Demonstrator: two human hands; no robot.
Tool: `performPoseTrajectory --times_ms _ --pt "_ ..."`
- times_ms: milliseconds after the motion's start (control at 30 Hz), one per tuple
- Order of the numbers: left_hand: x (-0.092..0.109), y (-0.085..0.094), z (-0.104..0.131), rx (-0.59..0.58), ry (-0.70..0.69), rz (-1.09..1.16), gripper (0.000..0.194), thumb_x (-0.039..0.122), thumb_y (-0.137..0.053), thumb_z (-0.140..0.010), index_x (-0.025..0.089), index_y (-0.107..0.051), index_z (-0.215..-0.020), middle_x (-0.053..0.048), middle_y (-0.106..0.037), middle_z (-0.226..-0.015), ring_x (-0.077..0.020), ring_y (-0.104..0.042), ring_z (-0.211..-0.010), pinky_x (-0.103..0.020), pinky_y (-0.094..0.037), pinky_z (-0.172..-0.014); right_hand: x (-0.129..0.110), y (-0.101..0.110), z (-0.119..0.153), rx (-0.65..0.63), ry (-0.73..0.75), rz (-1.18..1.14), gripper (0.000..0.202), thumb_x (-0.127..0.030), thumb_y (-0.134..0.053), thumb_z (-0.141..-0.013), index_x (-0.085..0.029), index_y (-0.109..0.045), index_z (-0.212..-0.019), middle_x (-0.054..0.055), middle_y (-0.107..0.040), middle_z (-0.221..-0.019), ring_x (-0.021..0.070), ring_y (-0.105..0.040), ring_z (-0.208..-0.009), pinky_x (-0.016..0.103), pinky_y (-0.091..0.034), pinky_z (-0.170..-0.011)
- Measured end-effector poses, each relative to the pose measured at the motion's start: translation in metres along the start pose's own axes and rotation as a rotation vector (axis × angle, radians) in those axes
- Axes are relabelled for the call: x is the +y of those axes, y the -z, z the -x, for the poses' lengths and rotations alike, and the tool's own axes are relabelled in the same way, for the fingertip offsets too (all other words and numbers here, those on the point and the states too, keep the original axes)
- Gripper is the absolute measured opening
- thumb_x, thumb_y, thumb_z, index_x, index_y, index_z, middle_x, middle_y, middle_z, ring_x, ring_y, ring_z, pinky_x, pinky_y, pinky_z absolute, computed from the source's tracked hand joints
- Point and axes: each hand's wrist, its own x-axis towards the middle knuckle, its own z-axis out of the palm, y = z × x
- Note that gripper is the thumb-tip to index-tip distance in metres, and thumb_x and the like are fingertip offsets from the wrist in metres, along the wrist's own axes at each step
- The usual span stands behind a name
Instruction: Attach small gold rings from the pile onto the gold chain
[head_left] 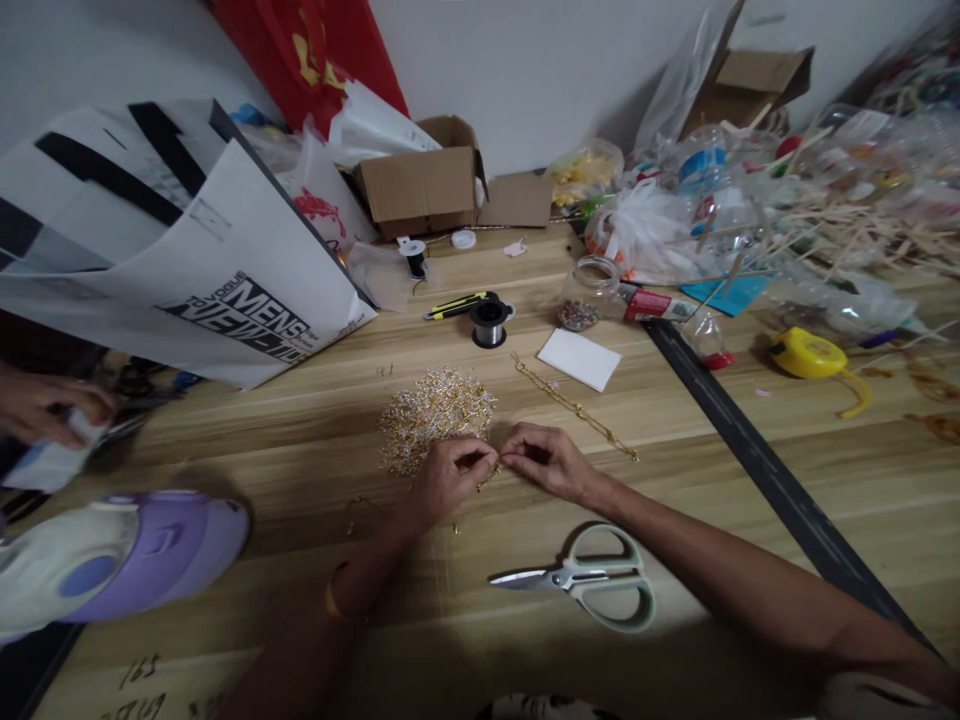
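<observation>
My left hand and my right hand meet fingertip to fingertip, both pinched closed. A short gold chain hangs at their fingertips; the exact spot they grip is too small to make out. Just beyond my left hand lies a heap of small gold and clear beaded pieces. A longer gold chain stretches over the wood beyond my right hand. Scissors with pale green handles lie nearer to me, blades slightly parted. Another thin gold chain is partly behind my left forearm.
Behind the heap are a wire spool, a yellow-black cutter knife, a white card and a bead jar. A purple-white device stands left, near another person's hand. A yellow tape measure lies right.
</observation>
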Motion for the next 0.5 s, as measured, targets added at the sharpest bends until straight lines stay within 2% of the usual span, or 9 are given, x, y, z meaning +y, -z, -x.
performPoseTrajectory --times_ms 500 --pt "0.0031 0.0008 0.0002 0.004 0.014 -0.016 0.015 0.018 -0.054 -0.077 0.013 -0.066 -0.069 -0.003 -0.066 -0.067 -0.012 -0.058 -0.062 -0.02 -0.043 -0.06 0.0011 -0.0007 -0.0002 -0.001 -0.008 0.045 0.02 -0.033 -0.056 -0.083 -0.013 -0.062 -0.079 0.004 -0.056 -0.071 0.0121 -0.049 -0.063 0.024 -0.04 -0.057"
